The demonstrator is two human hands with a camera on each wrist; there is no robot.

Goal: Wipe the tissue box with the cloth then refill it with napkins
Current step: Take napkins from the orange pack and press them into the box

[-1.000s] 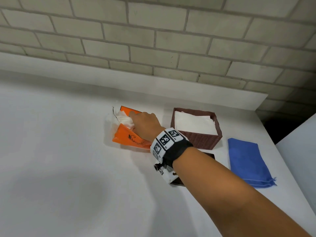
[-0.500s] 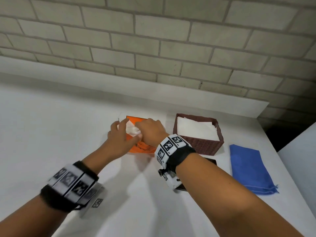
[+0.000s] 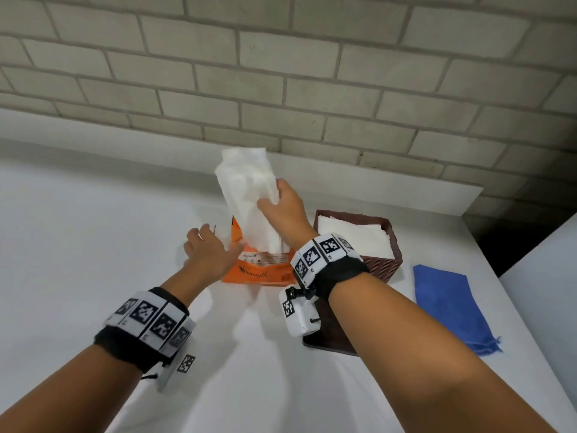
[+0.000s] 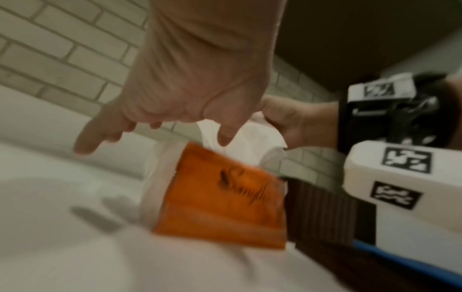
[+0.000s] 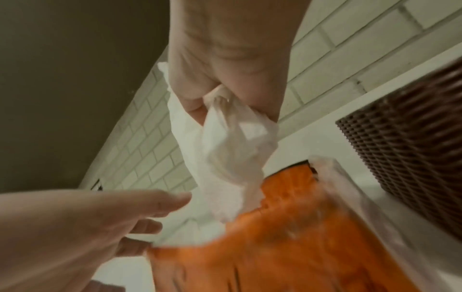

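Napkins coming out of the orange pack, with the refilled box close by.

We see the right hand [image 3: 282,210] raised above the counter [image 3: 93,245], its fingers [image 5: 190,92] and thumb curled tight round a bunch of white napkins [image 3: 249,195] whose lower end is still inside the orange pack [image 3: 259,270]. The left hand [image 3: 207,254] sits at the pack's left edge with fingers spread and relaxed, thumb near the opening; we cannot tell whether it touches the pack. Just right of the pack stands the brown woven tissue box [image 3: 382,264], already holding a flat stack of napkins. A dark flat piece [image 3: 327,339] lies on the counter in front of the box, partly under the right forearm. The blue cloth [image 3: 449,304] lies folded to the right, apart from the box. Behind runs a pale brick wall [image 3: 281,73].
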